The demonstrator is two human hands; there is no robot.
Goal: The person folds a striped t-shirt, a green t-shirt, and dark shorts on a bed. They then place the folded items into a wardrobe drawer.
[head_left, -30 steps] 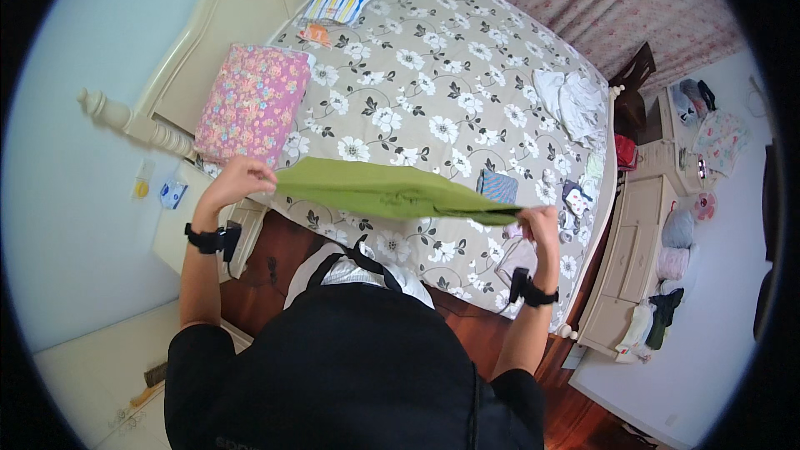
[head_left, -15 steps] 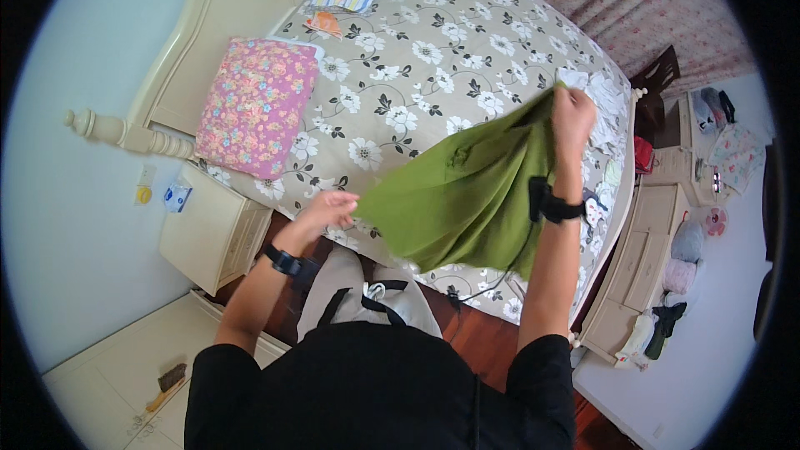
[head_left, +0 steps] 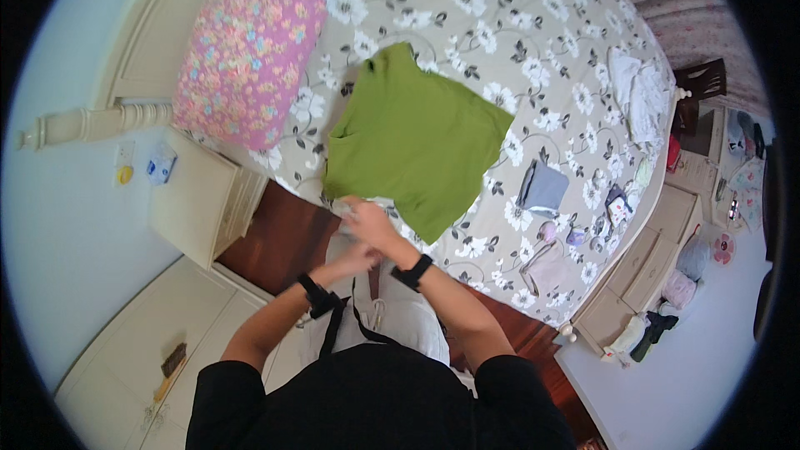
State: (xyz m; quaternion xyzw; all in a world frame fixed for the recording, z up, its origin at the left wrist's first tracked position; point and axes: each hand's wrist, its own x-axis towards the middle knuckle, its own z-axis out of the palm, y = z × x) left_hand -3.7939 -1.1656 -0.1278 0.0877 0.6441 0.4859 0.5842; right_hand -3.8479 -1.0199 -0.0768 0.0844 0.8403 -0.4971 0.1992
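Note:
A green T-shirt (head_left: 417, 133) lies spread on the flowered bed sheet (head_left: 467, 33), roughly flat with a few soft creases. My right hand (head_left: 372, 225) is at its near left edge, fingertips beside or touching the cloth; which of the two is unclear. Just below, close to my lap, my left hand (head_left: 354, 261) is off the shirt, near my right wrist. Motion blurs the fingers of both hands, and their grip cannot be made out. A black band circles each wrist.
Left of the shirt lies a pink flowered pillow (head_left: 250, 58). A folded grey cloth (head_left: 543, 187) and small items rest to the right, white crumpled fabric (head_left: 640, 96) farther off. A bedside cabinet (head_left: 196, 200) stands left, a drawer unit (head_left: 646, 262) right.
The green T-shirt, earlier held up by my raised right hand, now lies on the bed farther left. Both hands have come together near my lap. The folded grey cloth is now uncovered.

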